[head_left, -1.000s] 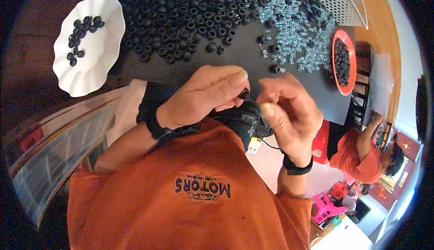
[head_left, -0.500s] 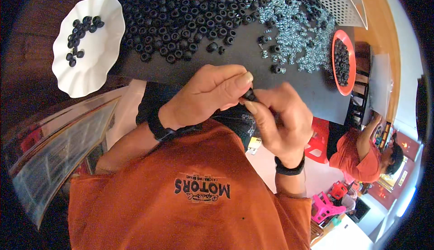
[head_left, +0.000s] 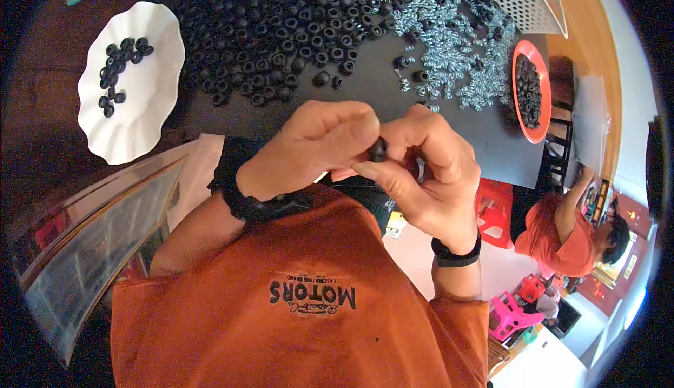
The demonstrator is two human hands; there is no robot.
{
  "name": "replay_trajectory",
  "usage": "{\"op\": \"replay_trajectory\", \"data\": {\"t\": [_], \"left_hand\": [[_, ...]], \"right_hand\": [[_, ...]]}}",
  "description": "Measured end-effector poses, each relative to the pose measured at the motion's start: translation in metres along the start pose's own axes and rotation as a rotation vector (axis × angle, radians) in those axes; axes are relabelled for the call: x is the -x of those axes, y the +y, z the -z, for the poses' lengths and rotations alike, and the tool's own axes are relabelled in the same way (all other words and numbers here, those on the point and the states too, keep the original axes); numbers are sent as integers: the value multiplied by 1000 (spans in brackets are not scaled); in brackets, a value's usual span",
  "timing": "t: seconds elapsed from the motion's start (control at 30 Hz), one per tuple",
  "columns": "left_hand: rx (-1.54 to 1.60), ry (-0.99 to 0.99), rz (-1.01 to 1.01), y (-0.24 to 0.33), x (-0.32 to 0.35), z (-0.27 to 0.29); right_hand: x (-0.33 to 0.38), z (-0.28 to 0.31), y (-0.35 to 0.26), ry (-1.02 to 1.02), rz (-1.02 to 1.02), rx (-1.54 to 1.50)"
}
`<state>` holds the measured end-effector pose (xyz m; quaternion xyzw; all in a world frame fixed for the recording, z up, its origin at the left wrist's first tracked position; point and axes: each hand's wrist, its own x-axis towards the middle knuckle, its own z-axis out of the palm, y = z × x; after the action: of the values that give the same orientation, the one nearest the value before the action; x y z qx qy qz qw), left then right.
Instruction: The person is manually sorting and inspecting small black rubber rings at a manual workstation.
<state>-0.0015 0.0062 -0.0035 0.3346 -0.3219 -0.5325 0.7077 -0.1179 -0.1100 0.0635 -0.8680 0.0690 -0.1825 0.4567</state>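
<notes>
Step in hand: we judge that we are at close fingertip work on one small black piece (head_left: 378,151), with both hands on it at once.
Black piece: it sits up off the table, in front of our chest, between the tips of our two hands; part of it is covered by fingers, so we cannot tell whether a spring is inside.
Left hand (head_left: 305,146): a narrow pinch, thumb and fingers drawn together on the left side of the piece.
Right hand (head_left: 439,170): thumb and forefinger close on the piece from the right, the gap between their tips about as narrow as the piece itself.
Next move: we think it calls for a steady left pinch and small, light turns or pushes of the right fingertips, since so small a piece could slip.
Black rings: a broad heap (head_left: 281,44) lies on the far side of the table (head_left: 484,135).
Springs: a silvery pile (head_left: 453,48) is right of the rings, a few black rings mixed in.
White dish (head_left: 144,121): far left, with a short cluster of black pieces on it.
Red bowl (head_left: 536,135): at the right, well filled with small black pieces.
</notes>
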Motion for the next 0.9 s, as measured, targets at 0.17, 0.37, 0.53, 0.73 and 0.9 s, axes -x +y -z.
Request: {"op": "replay_trajectory", "data": {"t": [0.17, 0.37, 0.53, 0.73, 0.9], "left_hand": [[-110, -49, 175, 13, -4, 1], [2, -33, 166, 6, -2, 1], [59, 51, 206, 5, -1, 2], [-151, 107, 244, 8, -4, -12], [-278, 134, 266, 15, -1, -27]], "right_hand": [[4, -1, 3, -8, -56, 33], [3, -6, 9, 29, 24, 49], [10, 10, -2, 46, -103, 69], [9, 9, -4, -60, 87, 411], [29, 17, -1, -25, 85, 428]]}}
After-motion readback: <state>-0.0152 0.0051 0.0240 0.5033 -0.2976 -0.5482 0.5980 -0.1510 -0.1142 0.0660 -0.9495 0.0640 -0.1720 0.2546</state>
